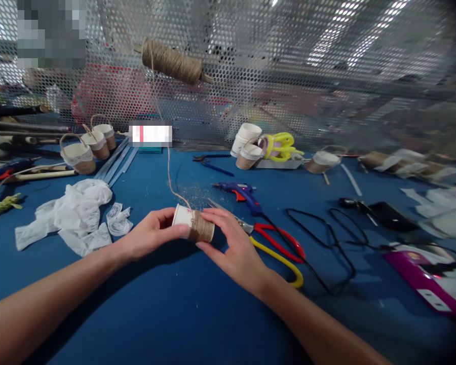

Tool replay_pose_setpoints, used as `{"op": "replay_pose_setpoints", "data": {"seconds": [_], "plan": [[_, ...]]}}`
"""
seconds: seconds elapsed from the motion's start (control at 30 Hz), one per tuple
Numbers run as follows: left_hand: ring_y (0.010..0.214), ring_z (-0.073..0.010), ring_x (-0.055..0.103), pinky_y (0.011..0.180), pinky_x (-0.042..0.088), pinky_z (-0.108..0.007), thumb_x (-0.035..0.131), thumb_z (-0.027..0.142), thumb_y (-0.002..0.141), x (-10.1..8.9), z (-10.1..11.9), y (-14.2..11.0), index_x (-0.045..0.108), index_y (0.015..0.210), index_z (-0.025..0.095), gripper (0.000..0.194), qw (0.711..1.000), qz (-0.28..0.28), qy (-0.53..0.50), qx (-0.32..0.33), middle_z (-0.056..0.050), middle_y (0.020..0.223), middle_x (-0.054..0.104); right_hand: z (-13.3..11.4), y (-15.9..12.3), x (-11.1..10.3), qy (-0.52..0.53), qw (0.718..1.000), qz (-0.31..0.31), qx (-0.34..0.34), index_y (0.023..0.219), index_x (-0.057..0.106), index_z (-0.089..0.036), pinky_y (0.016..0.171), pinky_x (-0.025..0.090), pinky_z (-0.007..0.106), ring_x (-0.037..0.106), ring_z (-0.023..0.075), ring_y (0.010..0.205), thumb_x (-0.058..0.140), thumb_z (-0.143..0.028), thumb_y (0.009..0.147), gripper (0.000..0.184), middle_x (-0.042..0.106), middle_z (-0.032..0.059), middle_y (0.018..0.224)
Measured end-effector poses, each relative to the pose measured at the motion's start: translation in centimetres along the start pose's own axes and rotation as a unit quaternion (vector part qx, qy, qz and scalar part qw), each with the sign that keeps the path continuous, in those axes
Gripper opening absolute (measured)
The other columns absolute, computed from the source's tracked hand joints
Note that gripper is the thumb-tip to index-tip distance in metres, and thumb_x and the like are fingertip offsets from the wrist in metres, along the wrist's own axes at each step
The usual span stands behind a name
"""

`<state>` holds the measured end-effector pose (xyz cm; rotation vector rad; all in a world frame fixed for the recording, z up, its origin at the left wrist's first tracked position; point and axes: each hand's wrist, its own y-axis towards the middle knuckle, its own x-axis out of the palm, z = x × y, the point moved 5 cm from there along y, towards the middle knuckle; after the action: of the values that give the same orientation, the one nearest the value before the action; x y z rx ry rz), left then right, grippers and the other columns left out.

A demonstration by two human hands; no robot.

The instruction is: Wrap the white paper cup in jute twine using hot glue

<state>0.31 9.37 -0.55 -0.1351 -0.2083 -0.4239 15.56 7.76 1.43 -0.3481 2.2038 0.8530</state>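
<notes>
A white paper cup (181,217), partly wrapped in brown twine, lies sideways between my two hands above the blue table. My left hand (157,230) grips its bare white end, with the thumb on the near side. Around the twine-covered end, my right hand (231,241) has its fingers and thumb closed. From the cup a strand of twine (169,167) runs up to a twine spool (173,62) hung on a stick at the mesh panel. Just beyond my right hand lie scissors (277,241) with red and yellow handles and a blue glue gun (241,191).
Small twine-wrapped cups with handles (79,158) stand at the back left, near white lace (79,213). Stacked white cups (245,138), pliers (213,163) and a yellow bundle (281,146) sit at the back. A black cord (327,215) loops toward a purple power strip (421,279) on the right.
</notes>
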Motion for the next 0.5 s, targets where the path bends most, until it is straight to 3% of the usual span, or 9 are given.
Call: {"op": "replay_pose_setpoints", "data": {"seconds": [0.1,0.23,0.4,0.5], "plan": [[0.08,-0.0154,0.055,0.078,0.039,-0.027,0.066,0.019,0.068,0.4,-0.1,-0.3,0.06,0.095,0.015,0.028,1.0,-0.013,0.023,-0.008,-0.005,0.09,0.063,0.1,0.1,0.2,0.013,1.0,-0.012,0.014,0.112,0.04,-0.021,0.096,0.036,0.042,0.042,0.0213,0.112,0.058,-0.022,0.075,0.042,0.047,0.0095,0.115],[0.082,-0.0166,0.056,0.079,0.039,-0.028,0.063,0.02,0.069,0.3,-0.2,-0.2,0.057,0.1,0.014,0.032,0.998,-0.014,0.054,0.004,-0.006,0.092,0.063,0.7,0.2,-0.1,0.031,0.998,-0.031,0.045,0.113,0.041,-0.02,0.095,0.037,0.042,0.042,0.0222,0.113,0.059,-0.032,0.075,0.045,0.048,0.0105,0.116],[0.083,-0.0172,0.054,0.08,0.04,-0.028,0.058,0.022,0.073,0.4,-0.3,-0.2,0.055,0.1,0.011,0.03,0.993,-0.03,0.111,0.028,-0.007,0.094,0.061,1.1,1.1,-1.4,0.07,0.994,-0.019,0.081,0.104,0.052,-0.021,0.091,0.041,0.036,0.049,0.0176,0.106,0.046,-0.03,0.084,0.023,0.053,0.0077,0.111],[0.082,-0.0178,0.054,0.078,0.04,-0.028,0.055,0.024,0.074,0.7,-0.5,-0.3,0.056,0.1,0.01,0.029,0.989,-0.036,0.142,0.028,-0.008,0.093,0.061,1.1,2.1,-2.5,0.06,0.995,-0.029,0.076,0.097,0.057,-0.02,0.091,0.039,0.035,0.051,0.0161,0.102,0.042,-0.026,0.085,0.019,0.057,0.0059,0.107]]}}
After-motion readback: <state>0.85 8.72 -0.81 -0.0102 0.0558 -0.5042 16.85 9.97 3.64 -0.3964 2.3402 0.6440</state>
